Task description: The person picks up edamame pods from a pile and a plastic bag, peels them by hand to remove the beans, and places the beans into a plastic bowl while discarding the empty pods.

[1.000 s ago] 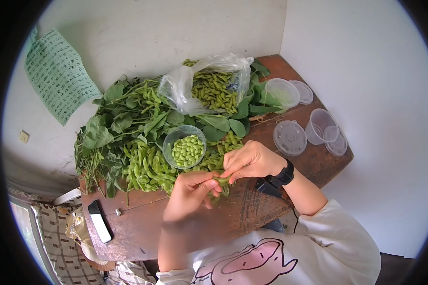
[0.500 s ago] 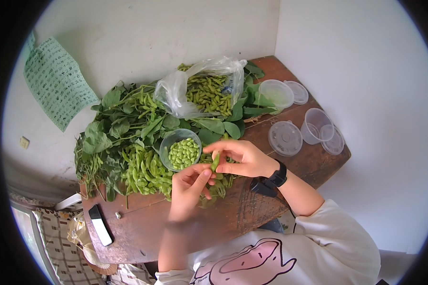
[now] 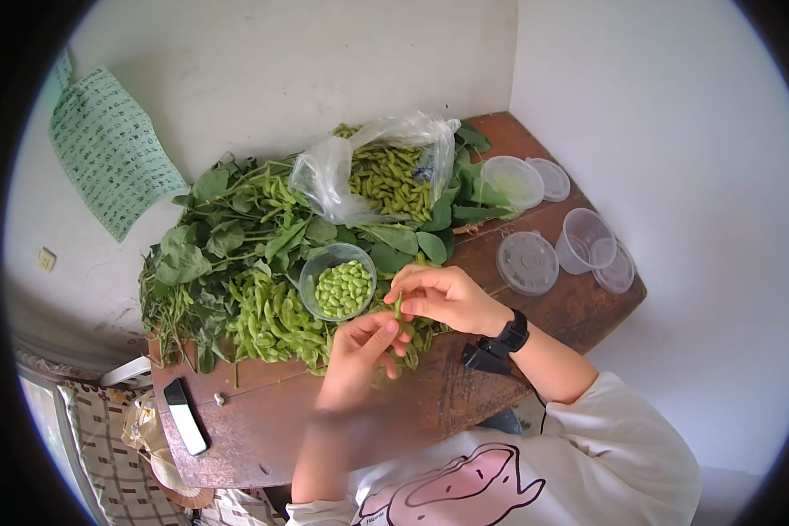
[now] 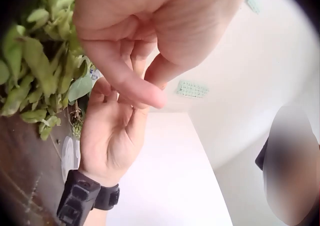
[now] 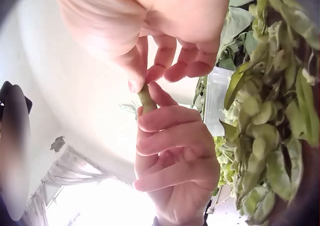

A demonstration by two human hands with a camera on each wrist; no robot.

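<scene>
A green bean pod (image 3: 399,306) stands nearly upright between my two hands, just right of the bowl. My right hand (image 3: 447,301) pinches its upper end between thumb and forefinger, as the right wrist view also shows. Around the lower part of the pod (image 5: 146,102) my left hand (image 3: 359,352) has its thumb and fingers curled. In the left wrist view my left thumb (image 4: 145,92) hides the pod. Shelled light-green beans (image 3: 343,289) lie in a clear plastic bowl (image 3: 310,298) beyond the left hand.
Loose pods (image 3: 272,320) and leafy bean stalks (image 3: 223,230) cover the table's far left. Behind the bowl is an open plastic bag (image 3: 324,188) of pods. Clear tubs (image 3: 579,237) and lids (image 3: 528,263) stand at right. A phone (image 3: 186,418) lies near the left edge of the wooden table (image 3: 272,430).
The pod has turned from lying sideways between the hands to nearly upright. My right hand has shifted slightly left, and its grip is now on the pod's upper end.
</scene>
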